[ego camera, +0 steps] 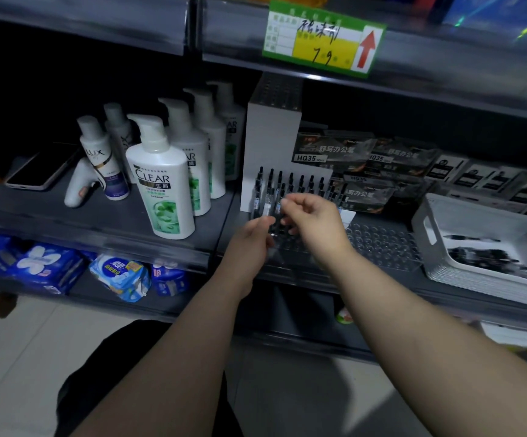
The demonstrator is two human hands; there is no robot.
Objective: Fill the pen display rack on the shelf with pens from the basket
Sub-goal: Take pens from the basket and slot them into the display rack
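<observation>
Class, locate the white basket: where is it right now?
In the head view, the basket sits on the shelf at far right, just right of the clear rack and in front of the pen boxes.

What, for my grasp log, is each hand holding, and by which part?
The fingers of the right hand pinch a clear-barrelled pen near its top, above the transparent plastic pen rack. Whether the left hand grips its lower end is blurred.

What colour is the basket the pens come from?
White basket, ribbed sides, dark pens inside; the head view shows it best.
</observation>
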